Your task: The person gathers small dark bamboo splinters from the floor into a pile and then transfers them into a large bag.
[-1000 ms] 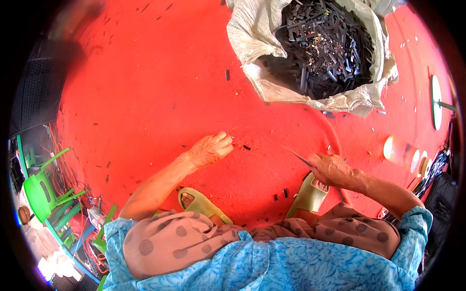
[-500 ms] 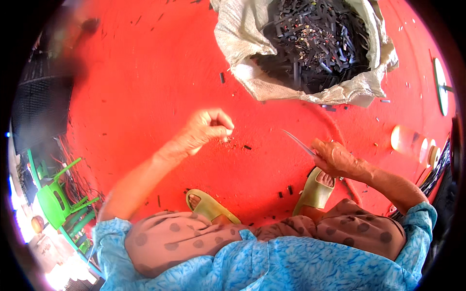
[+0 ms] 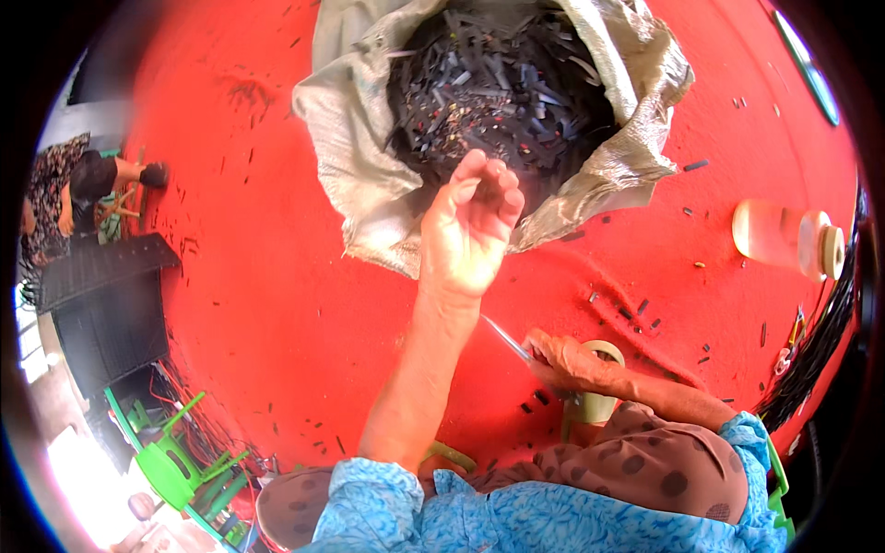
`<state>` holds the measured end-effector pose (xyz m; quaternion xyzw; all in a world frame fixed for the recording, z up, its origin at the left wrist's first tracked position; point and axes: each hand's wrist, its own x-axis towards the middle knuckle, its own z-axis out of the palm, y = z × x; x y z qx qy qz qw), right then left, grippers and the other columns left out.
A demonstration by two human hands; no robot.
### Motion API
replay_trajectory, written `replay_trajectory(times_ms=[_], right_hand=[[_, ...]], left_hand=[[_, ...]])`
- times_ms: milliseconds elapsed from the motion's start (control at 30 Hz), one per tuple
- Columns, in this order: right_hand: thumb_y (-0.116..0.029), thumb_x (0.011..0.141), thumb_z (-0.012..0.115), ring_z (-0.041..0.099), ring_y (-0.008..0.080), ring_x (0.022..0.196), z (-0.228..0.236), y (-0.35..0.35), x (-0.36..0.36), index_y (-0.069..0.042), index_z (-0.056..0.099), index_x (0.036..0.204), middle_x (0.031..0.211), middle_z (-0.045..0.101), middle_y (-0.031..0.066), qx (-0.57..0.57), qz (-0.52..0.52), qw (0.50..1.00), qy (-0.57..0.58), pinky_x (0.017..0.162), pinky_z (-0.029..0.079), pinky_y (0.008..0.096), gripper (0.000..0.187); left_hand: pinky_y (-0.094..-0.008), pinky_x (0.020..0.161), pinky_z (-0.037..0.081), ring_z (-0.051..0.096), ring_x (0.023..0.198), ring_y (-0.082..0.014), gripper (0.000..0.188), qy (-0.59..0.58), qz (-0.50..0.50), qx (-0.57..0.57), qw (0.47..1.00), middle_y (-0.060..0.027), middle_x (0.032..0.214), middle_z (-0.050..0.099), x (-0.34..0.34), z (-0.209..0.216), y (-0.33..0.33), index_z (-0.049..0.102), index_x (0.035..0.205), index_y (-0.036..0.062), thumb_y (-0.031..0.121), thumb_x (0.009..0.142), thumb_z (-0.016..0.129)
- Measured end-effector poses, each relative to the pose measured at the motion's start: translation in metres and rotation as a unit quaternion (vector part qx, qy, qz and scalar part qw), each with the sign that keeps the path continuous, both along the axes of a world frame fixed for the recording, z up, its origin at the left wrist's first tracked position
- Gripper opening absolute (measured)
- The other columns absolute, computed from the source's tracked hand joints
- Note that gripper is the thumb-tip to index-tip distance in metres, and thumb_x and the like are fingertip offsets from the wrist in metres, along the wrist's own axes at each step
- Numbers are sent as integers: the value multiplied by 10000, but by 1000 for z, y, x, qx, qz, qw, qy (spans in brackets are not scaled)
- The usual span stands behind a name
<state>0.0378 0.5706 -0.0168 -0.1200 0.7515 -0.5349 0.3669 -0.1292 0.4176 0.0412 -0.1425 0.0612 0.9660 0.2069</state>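
My left hand (image 3: 472, 226) reaches over the near edge of a whitish woven sack (image 3: 343, 138), palm up. Its fingers are loosely curled and apart, and I see nothing held in them. Inside the sack is a heap of short dark scraps (image 3: 489, 88), flecked with small red and pale bits. Closer to my body, my right hand (image 3: 576, 364) is closed around a knife (image 3: 503, 335). The thin blade points up and left, near my left forearm, while the handle is hidden in my fingers.
A clear jar (image 3: 774, 235) lies on the red floor (image 3: 277, 350) at right, near a bundle of black cables (image 3: 816, 318) and a small hand tool (image 3: 789, 343). Left are a green chair (image 3: 171, 468), a black box-like object (image 3: 111, 290) and another seated person (image 3: 69, 184). Dark scraps dot the floor.
My left hand has moved up and right to the sack, its pinched fingers now loosened. The view has shifted, with the sack lower and further left. My right hand still holds the knife.
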Motion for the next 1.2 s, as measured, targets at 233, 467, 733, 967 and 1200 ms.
replay_trajectory(times_ms=[233,467,733,967,1200], right_hand=[[-140,767,529,555,371,644,-7,28,9,-58,450,893,679,545,189,27,-31,995,-90,530,414,442,170],[-144,793,518,552,369,627,-17,28,12,-59,435,893,658,537,193,22,-10,997,-75,513,401,448,155],[-184,815,472,534,397,577,-25,27,22,-62,408,894,622,531,204,32,52,998,-10,490,405,482,159],[-168,798,512,533,392,595,-14,27,17,-54,436,887,642,530,191,68,68,995,8,498,410,466,163],[-173,800,501,538,388,589,-18,25,20,-45,432,863,640,534,188,59,68,995,41,500,412,467,158]], left_hand=[[-450,1066,171,234,1275,-331,502,18,8,-65,998,-176,1329,341,12,18,11,326,1285,-9,324,910,351],[-450,1060,180,246,1268,-333,579,67,-5,-67,996,-168,1323,354,5,15,22,339,1285,8,443,904,312],[-317,665,446,525,820,-130,345,105,-51,80,990,-82,952,597,1,-8,9,592,1048,82,346,897,428],[-454,1034,253,260,1269,-320,540,34,-3,62,997,-145,1335,344,3,13,28,427,1241,43,446,897,323],[-467,1061,160,204,1287,-337,662,94,-20,-35,995,-155,1361,297,7,24,30,303,1316,43,532,871,278]])
